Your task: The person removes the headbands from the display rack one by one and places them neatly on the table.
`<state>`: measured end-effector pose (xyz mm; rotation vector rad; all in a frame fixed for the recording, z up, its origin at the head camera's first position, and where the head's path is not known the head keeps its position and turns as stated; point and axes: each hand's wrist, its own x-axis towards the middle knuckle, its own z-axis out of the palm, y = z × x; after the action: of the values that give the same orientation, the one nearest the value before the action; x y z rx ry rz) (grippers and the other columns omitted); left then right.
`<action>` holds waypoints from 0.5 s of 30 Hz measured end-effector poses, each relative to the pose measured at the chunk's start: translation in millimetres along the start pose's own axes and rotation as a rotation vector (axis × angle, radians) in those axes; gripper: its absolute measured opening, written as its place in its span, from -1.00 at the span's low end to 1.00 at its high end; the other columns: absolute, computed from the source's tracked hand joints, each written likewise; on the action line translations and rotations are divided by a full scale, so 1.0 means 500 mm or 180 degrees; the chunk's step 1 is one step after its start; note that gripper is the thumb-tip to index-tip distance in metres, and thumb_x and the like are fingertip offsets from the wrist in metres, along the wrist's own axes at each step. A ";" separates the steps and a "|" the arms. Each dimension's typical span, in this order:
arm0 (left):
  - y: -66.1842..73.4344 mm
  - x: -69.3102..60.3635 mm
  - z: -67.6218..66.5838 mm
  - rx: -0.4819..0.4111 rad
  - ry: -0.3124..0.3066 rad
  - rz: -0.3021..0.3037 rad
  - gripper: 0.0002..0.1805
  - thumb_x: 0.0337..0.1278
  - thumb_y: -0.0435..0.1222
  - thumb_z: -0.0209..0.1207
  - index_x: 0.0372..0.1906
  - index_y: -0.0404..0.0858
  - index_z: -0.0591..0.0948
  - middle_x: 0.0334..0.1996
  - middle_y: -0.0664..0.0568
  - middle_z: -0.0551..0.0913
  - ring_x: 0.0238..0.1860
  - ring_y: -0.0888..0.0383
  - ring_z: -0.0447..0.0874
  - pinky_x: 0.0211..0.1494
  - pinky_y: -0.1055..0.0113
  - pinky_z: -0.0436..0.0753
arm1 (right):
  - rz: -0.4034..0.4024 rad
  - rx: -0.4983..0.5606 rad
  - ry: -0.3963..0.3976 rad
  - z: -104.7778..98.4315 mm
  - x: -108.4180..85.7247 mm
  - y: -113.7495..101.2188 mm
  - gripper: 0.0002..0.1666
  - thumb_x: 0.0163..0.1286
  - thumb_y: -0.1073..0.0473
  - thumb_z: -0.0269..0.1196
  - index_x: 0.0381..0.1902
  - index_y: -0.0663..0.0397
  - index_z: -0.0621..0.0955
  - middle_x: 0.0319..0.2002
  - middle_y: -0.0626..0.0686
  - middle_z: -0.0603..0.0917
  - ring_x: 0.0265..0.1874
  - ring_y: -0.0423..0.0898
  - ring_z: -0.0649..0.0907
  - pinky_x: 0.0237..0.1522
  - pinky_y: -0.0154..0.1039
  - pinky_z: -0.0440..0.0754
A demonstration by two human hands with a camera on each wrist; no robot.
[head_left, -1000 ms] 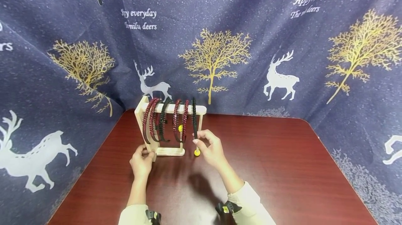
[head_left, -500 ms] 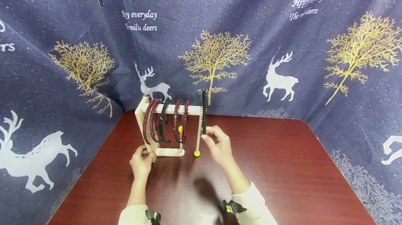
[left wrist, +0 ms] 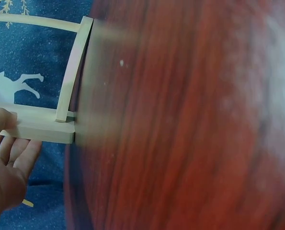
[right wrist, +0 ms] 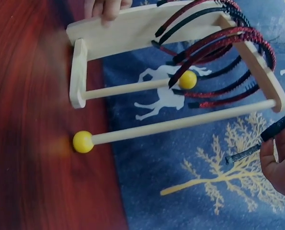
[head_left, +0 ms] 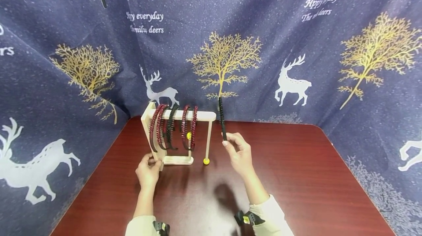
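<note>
A pale wooden stand point(head_left: 208, 116) with a top bar carries several dark red and black toothed headbands point(head_left: 193, 130). My left hand point(head_left: 148, 172) grips the stand's upright board low on its left side; in the left wrist view, thumb and fingers pinch the board point(left wrist: 41, 130). To the right of the bar, my right hand point(head_left: 240, 153) pinches the lower end of a black toothed headband point(head_left: 222, 117), held upright and apart from the stand. Part of that headband point(right wrist: 247, 154) and my right fingers point(right wrist: 269, 160) show at the right edge of the right wrist view.
A thin wooden rod with a yellow ball point(head_left: 206, 161) at its foot runs down from the bar's right end. Another yellow ball point(right wrist: 188, 80) tops a shorter rod on the stand's base. The red-brown table point(head_left: 290, 170) meets a blue patterned cloth point(head_left: 250, 82) behind.
My right hand has slid the black headband rightward off the end of the bar and moved it farther right. My left hand stays on the stand.
</note>
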<state>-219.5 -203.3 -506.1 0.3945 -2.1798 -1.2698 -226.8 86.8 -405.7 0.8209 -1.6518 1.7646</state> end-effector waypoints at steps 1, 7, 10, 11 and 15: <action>0.000 0.000 -0.001 0.0003 -0.0008 -0.0005 -0.70 -0.10 -0.42 0.28 -0.15 -0.32 0.60 -0.42 -0.17 0.68 -0.38 -0.11 0.68 -0.21 -0.02 0.52 | -0.0014 -0.0021 0.0016 -0.004 -0.002 0.006 -0.75 0.09 0.66 0.15 -0.23 0.52 0.55 -0.33 0.26 0.56 -0.37 -0.18 0.52 -0.35 -0.42 0.46; 0.003 0.002 -0.005 -0.0009 -0.0077 -0.0077 -0.68 -0.09 -0.40 0.28 -0.12 -0.32 0.60 -0.39 -0.18 0.68 -0.36 -0.11 0.68 -0.16 -0.04 0.50 | 0.0061 -0.0128 0.0086 -0.018 -0.005 0.000 -0.76 0.10 0.66 0.14 -0.21 0.58 0.55 -0.37 0.35 0.51 -0.40 -0.17 0.50 -0.38 -0.42 0.45; 0.004 0.002 -0.005 -0.0006 -0.0064 -0.0093 -0.68 -0.10 -0.40 0.28 -0.13 -0.31 0.61 -0.39 -0.18 0.68 -0.36 -0.11 0.68 -0.14 -0.03 0.48 | 0.0147 -0.0198 0.0105 -0.023 -0.002 -0.013 -0.76 0.08 0.70 0.12 -0.23 0.63 0.53 -0.37 0.43 0.49 -0.43 -0.16 0.48 -0.39 -0.44 0.44; 0.004 0.002 -0.005 -0.0008 -0.0060 -0.0094 -0.68 -0.11 -0.40 0.28 -0.13 -0.31 0.61 -0.39 -0.18 0.68 -0.36 -0.11 0.68 -0.14 -0.03 0.48 | 0.0181 -0.0232 0.0117 -0.026 -0.002 -0.011 -0.76 0.08 0.69 0.13 -0.23 0.62 0.53 -0.37 0.42 0.50 -0.44 -0.17 0.48 -0.40 -0.44 0.43; 0.002 0.002 -0.004 -0.0027 -0.0058 -0.0077 -0.69 -0.11 -0.40 0.29 -0.14 -0.31 0.61 -0.40 -0.18 0.68 -0.36 -0.11 0.68 -0.12 -0.03 0.47 | 0.0316 -0.0347 0.0178 -0.039 -0.008 0.000 -0.77 0.07 0.68 0.15 -0.24 0.60 0.55 -0.37 0.43 0.50 -0.44 -0.19 0.47 -0.40 -0.48 0.43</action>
<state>-219.0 -204.8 -503.9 0.4085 -2.1903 -1.2999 -225.1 106.0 -409.4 0.6450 -1.7615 1.7301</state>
